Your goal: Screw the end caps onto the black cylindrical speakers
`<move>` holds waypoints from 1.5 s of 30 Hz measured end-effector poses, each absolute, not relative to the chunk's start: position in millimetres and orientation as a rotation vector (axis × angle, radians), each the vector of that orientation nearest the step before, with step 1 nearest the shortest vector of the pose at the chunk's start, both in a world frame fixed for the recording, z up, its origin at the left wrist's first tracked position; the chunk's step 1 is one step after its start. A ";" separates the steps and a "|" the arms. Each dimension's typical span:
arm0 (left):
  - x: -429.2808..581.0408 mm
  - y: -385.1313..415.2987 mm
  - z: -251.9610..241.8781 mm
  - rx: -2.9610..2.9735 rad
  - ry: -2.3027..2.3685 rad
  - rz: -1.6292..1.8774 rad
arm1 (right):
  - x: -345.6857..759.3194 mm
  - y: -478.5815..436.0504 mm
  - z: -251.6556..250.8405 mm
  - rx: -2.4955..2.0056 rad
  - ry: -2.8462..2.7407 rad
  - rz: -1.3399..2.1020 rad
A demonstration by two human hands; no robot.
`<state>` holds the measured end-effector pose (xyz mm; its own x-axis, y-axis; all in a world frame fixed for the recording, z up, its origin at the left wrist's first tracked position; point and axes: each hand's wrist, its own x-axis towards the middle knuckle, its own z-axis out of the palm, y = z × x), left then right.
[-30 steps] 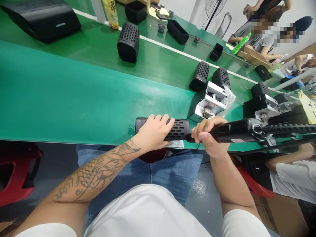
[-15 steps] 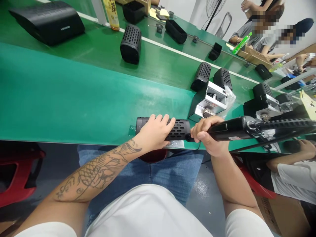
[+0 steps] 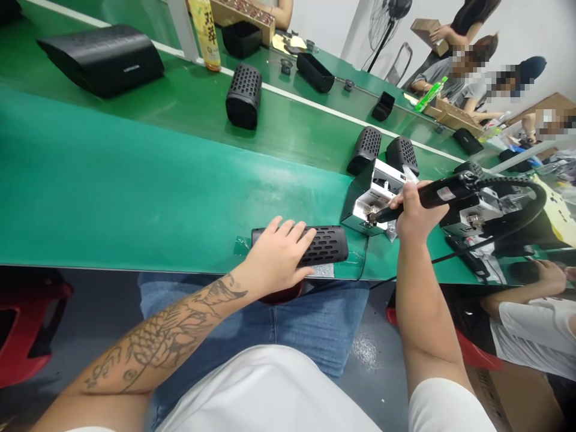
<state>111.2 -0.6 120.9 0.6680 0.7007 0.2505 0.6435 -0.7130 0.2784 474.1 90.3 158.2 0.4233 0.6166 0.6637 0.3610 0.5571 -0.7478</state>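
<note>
A black perforated speaker housing (image 3: 327, 243) lies lengthwise on the green mat near the table edge. My left hand (image 3: 281, 255) rests across it, fingers spread and stretched toward its far side, thumb apart on the near side. To the right, my right hand (image 3: 416, 213) is wrapped around a black electric screwdriver (image 3: 443, 192). Its tip points down-left into the front of a silver and black screw feeder (image 3: 366, 201), at the small metal pick-up part. Whether a screw sits on the tip is too small to tell.
Two perforated housings (image 3: 366, 147) stand behind the feeder, another (image 3: 243, 96) farther left. A large black speaker (image 3: 105, 60) lies at the back left beside a yellow bottle (image 3: 207, 36). The screwdriver's cable (image 3: 535, 198) loops to the right. Co-workers sit across and at my right.
My right hand has lifted the screwdriver off the housing's right end and moved it up and right to the feeder. My left hand has stayed on the housing.
</note>
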 end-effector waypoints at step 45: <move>42.9 -6.0 1.4 2.233 1.030 1.185 | 318.3 -20.3 181.7 -0.752 -1.627 1.118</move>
